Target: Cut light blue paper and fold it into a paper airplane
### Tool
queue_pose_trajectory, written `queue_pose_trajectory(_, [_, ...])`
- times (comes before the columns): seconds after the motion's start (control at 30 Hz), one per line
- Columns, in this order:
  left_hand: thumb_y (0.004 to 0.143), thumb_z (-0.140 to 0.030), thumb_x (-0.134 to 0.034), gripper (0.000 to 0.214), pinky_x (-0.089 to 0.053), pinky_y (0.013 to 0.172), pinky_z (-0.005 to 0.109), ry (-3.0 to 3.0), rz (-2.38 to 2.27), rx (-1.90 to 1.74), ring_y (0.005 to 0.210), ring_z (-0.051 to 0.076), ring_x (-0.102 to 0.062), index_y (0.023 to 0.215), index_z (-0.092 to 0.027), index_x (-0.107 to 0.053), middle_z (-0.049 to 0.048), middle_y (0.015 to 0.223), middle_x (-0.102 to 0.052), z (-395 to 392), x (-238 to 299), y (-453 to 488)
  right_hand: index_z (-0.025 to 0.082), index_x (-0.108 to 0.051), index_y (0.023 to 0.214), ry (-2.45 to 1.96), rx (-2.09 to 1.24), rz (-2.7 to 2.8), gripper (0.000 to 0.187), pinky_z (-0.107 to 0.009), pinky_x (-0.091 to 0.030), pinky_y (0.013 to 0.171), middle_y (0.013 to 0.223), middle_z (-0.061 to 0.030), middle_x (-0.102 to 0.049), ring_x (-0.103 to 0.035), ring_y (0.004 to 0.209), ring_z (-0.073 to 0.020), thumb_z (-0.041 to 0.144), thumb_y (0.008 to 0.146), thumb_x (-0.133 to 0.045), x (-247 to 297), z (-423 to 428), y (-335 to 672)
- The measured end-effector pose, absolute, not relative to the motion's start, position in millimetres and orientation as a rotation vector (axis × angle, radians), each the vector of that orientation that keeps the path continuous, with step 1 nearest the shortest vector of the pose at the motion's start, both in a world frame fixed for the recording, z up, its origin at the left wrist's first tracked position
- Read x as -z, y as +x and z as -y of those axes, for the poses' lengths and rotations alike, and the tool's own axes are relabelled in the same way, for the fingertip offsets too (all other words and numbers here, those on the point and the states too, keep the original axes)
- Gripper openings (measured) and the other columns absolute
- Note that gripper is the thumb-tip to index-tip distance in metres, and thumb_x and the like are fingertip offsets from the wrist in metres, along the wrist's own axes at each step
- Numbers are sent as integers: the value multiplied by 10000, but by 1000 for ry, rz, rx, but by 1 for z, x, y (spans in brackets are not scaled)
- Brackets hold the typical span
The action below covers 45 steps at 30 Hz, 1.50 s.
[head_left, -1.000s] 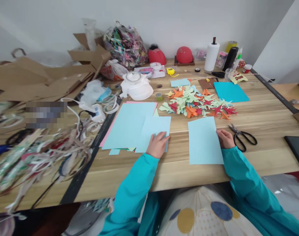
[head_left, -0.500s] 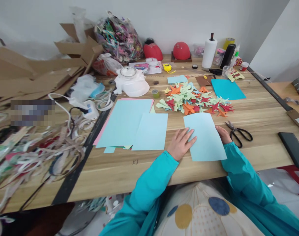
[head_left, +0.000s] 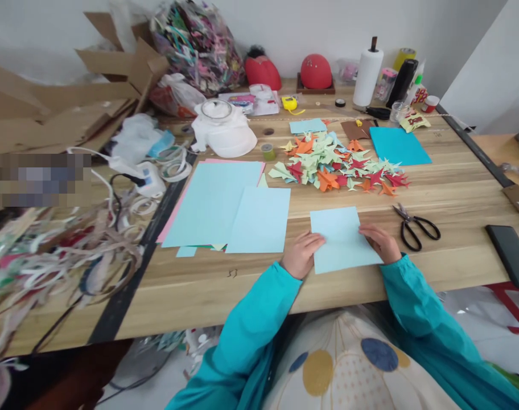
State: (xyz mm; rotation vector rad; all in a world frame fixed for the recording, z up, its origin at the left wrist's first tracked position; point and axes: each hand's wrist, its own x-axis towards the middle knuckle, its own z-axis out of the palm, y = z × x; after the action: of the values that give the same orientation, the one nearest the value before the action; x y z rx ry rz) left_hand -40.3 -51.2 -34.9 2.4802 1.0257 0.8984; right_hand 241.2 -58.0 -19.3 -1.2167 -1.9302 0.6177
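A light blue sheet of paper (head_left: 340, 250) is in front of me near the table's front edge, its surface slightly bent. At its left edge my left hand (head_left: 303, 254) grips the paper with the fingers together. My right hand (head_left: 381, 242) holds the opposite edge, its fingers lying over the paper and the thumb hidden. Just right of that hand are black-handled scissors (head_left: 414, 225), blades partly open. To the left, another light blue sheet (head_left: 259, 222) overlaps a stack of coloured paper (head_left: 217, 199).
Behind the sheet is a pile of folded paper shapes (head_left: 328, 162), green, orange and red. A bright blue sheet (head_left: 399, 145) lies behind it on the right. A phone (head_left: 509, 255) rests at the right edge. Ribbons and cords (head_left: 110, 245) clutter the left.
The sheet between my hands now looks shorter and lies lower. My left hand has shifted from lying spread on it to gripping its left edge. The view has moved slightly.
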Motion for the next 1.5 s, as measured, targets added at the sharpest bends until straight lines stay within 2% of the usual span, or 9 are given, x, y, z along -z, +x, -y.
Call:
queue_pose_trajectory(0.17, [803,-123,-441,379,-375,1020,483,2364,-1078,-918,1070,197,-587,1137,-229,-585,74,1072,-666,53,28,-38,214,-630,1051,-1254,-568,2010,355,-449,-426,941,1078,-99,-652,-555,1099,-268,229,700,-579,17,64,244])
queue_pose_trajectory(0.3, [852,-218,-466,345,-314,1059,486,2273,-1212,-923,1043,203,-595,1193,-192,-512,78,1050,-668,57,18,-32,221,-663,824,-1430,-555,1873,145,-412,-439,884,952,-82,-688,-595,1004,-249,306,792,-550,15,62,234])
queue_pose_trajectory(0.57, [862,-312,-486,483,-445,917,398,1862,-1591,-1110,957,229,-604,1305,-148,-383,134,1043,-618,61,15,-10,209,-564,620,-1784,-339,1658,310,-338,-396,679,707,-64,-643,-548,684,-192,410,843,-486,8,55,204])
queue_pose_trajectory(0.8, [865,-264,-484,559,-419,951,418,1779,-1640,-1119,940,206,-614,1366,-124,-278,115,954,-639,68,15,-2,200,-522,607,-1952,5,1748,339,-326,-328,687,573,-30,-545,-473,660,-187,402,872,-459,8,47,191])
queue_pose_trajectory(0.9, [842,-284,-528,570,-466,881,424,1714,-1704,-1057,923,218,-615,1342,-116,-311,114,919,-644,68,10,-2,194,-503,589,-1927,53,1764,316,-301,-329,669,555,-8,-526,-472,639,-167,360,859,-501,8,45,192])
queue_pose_trajectory(1.03, [848,-264,-529,534,-526,732,311,1478,-1714,-1084,807,166,-631,1320,-117,-328,116,916,-636,70,8,-2,192,-476,567,-1945,89,1778,300,-289,-336,668,537,5,-506,-461,621,-153,311,833,-547,6,44,190])
queue_pose_trajectory(1.33, [784,-174,-617,549,-504,782,326,1403,-1791,-1120,694,128,-602,1273,-146,-370,-20,678,-575,66,4,-1,194,-504,550,-2009,111,1754,280,-281,-354,664,503,25,-475,-464,577,-137,294,781,-625,2,41,185])
queue_pose_trajectory(1.4, [767,-192,-635,512,-504,772,341,1504,-1862,-1105,715,138,-587,1231,-154,-423,-4,718,-554,62,2,-1,194,-511,553,-2015,119,1757,274,-285,-356,673,498,25,-475,-469,581,-140,300,774,-633,2,41,186])
queue_pose_trajectory(1.5, [764,-192,-627,399,-486,820,395,1863,-1935,-992,979,233,-565,1145,-148,-521,120,972,-566,54,-7,0,195,-517,558,-2008,122,1774,267,-290,-360,688,496,26,-487,-481,589,-144,304,769,-639,3,42,187])
